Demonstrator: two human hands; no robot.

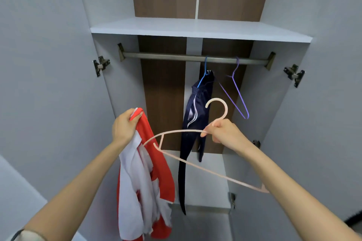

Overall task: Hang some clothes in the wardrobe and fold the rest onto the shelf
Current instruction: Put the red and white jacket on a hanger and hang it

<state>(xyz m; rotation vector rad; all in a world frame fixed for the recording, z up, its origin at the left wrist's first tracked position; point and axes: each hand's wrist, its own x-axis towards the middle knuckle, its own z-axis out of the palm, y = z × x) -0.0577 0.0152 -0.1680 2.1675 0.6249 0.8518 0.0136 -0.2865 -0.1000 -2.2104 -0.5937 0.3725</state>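
Red-and-white garment hangs bunched from the person's left hand, fingers curled tight round its top edge, in front of the open wardrobe's left half. Right hand pinches a pale pink plastic hanger at the neck just below the hook, thumb and fingers closed on it; hanger tilts, its left end touching the garment, its right end low by the right forearm. Behind, on the metal rail: navy track top w/ white stripes on a blue hanger, and a bare purple hanger just beside it to the right. White shelf sits above the rail. Door hinges show on both sides.
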